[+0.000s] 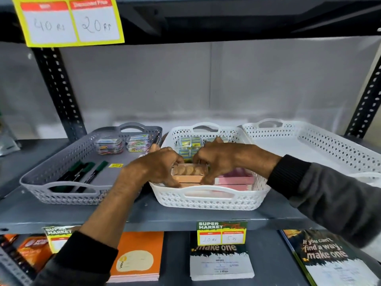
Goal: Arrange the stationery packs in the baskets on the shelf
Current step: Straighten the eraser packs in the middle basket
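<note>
A small white basket (pixel 208 200) stands in the middle of the grey shelf (pixel 165 219). Both hands reach into its front part. My left hand (pixel 162 164) and my right hand (pixel 214 157) together grip a clear-topped orange pack (pixel 188 170) that rests on an orange pack stack (pixel 189 179). Pink packs (pixel 235 178) lie to its right. Small yellow-and-green boxes (pixel 190 142) fill the back of the basket, partly hidden by my hands.
A grey basket (pixel 68 195) at left holds green markers (pixel 82 172) and two clear clip boxes (pixel 123 143). A larger white basket (pixel 329 145) sits at right. Notebooks (pixel 137 256) lie on the shelf below, with price tags (pixel 221 233) on the shelf edge.
</note>
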